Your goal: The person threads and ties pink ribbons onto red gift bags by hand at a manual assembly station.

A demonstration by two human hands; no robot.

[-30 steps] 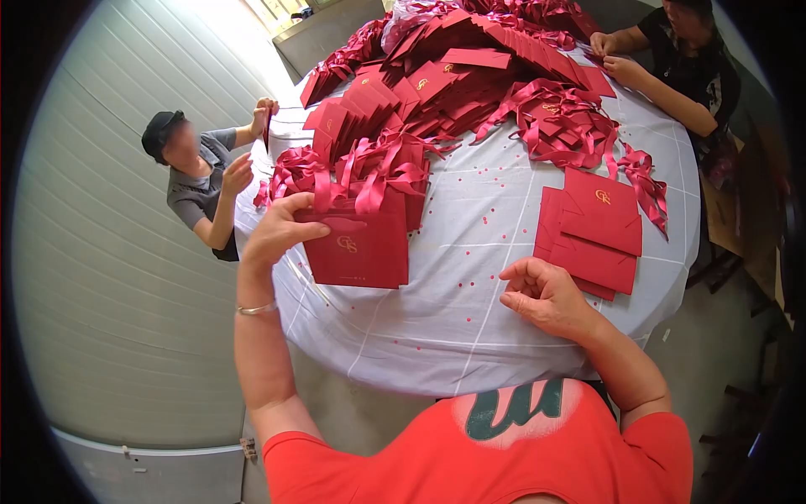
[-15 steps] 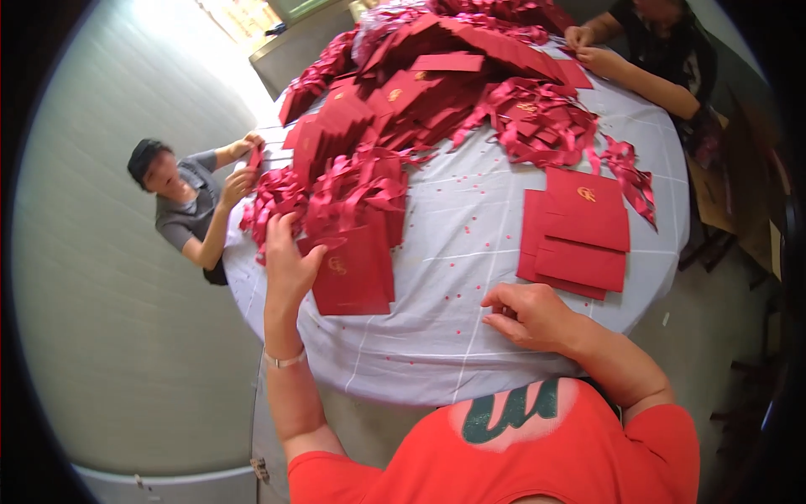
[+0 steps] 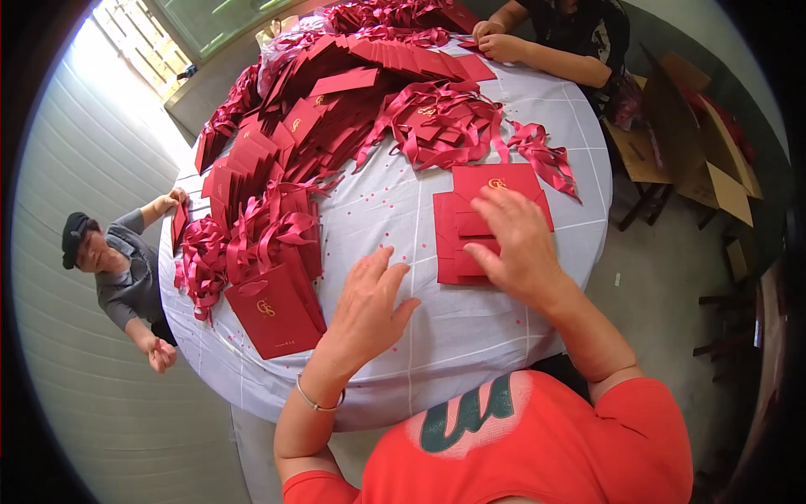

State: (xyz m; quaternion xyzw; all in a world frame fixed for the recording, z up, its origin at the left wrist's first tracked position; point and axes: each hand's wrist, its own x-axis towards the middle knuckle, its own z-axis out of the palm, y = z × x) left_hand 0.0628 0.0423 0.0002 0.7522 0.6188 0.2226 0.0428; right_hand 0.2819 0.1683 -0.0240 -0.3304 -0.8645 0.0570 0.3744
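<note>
My left hand (image 3: 368, 309) hovers over the white cloth, fingers apart, holding nothing. Beyond my right hand (image 3: 519, 244), which is open with its fingers spread, lies a loose stack of flat red paper bags (image 3: 495, 181) with a gold emblem on top. That hand covers part of the stack, and I cannot tell whether its fingertips touch it. To the left of my left hand rests another pile of red bags (image 3: 273, 315), the front one bearing a gold emblem and a looped ribbon handle. Tangled pink-red ribbons (image 3: 277, 223) cover the back of that pile.
A big heap of red bags (image 3: 311, 126) fills the far side of the round table (image 3: 378, 386). More ribbon-handled bags (image 3: 441, 126) lie right of it. Tiny red dots are scattered on the cloth. One person (image 3: 126, 269) sits left, another (image 3: 579, 42) far right, near cardboard boxes (image 3: 697, 143).
My left hand has left the left-hand bag pile and come toward the middle. My right hand has reached forward over the right stack. The view has shifted; the left co-worker has lowered one hand.
</note>
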